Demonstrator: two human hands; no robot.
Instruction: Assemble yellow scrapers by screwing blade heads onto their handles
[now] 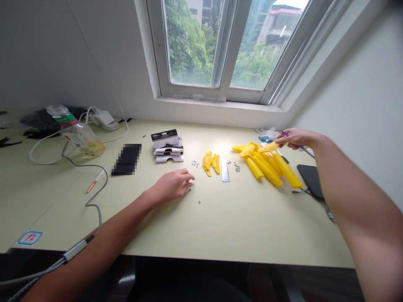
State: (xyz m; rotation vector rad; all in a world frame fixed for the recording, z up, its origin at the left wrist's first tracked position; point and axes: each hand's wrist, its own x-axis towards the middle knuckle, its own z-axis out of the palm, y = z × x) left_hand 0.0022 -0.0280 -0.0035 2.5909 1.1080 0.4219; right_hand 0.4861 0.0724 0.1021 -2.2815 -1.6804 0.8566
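Observation:
My left hand point(172, 184) rests low over the table, fingers slightly bent and apart, with a small metal nut point(190, 189) just by the fingertips. A second nut point(199, 201) lies a little nearer to me. At the right, my right hand point(296, 138) has its fingers closed on the top end of a yellow plastic handle point(285, 165), at the edge of a pile of similar yellow handles point(263, 167). Smaller yellow plastic pieces point(207, 162) lie mid-table beside flat metal blades point(225, 171). Small nuts point(195, 163) and screws point(237, 167) sit in loose groups on either side.
Stacked small boxes point(168, 147) stand behind my left hand, with a dark phone-like slab point(127, 159) to their left. Farther left are a plastic bottle point(83, 140), cables and a white charger point(105, 119). A black flat device point(310, 180) lies under my right forearm.

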